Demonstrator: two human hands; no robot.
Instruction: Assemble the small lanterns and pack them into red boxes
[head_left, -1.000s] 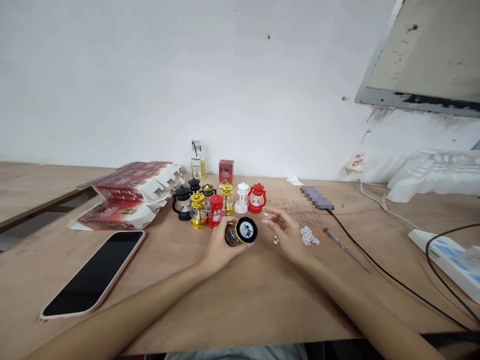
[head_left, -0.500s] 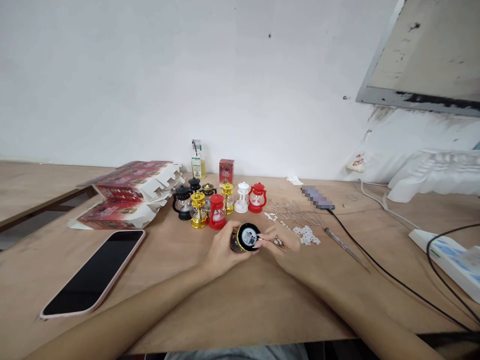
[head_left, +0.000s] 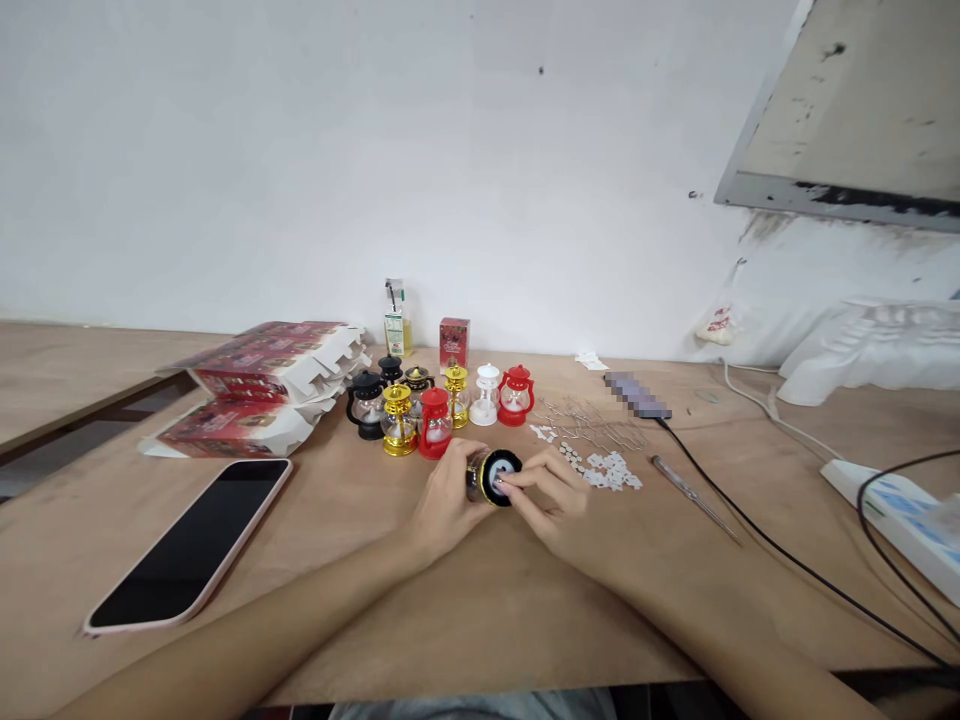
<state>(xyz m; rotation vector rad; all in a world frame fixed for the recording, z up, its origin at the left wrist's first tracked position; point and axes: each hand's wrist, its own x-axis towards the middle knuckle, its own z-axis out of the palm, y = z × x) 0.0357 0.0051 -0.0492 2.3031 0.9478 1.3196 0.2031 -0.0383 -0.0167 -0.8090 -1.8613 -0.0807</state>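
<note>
My left hand is wrapped round a small black-and-gold toy lantern, held on its side with its round base turned toward me. My right hand has its fingertips pinched against the white disc on that base; I cannot make out whether anything small is between them. Just behind stands a cluster of several mini lanterns in black, gold, red and white. To the right of my hands lie small white pieces and thin wire parts on the wooden table.
A pink-cased phone lies face up at the left. Flat red cartons are stacked behind it. A small bottle and a red box stand by the wall. A thin screwdriver, black cables and a white power strip occupy the right.
My right hand came in from the small parts on the table and closed its fingertips onto the lantern's base. The left hand tilted the lantern slightly lower and toward me.
</note>
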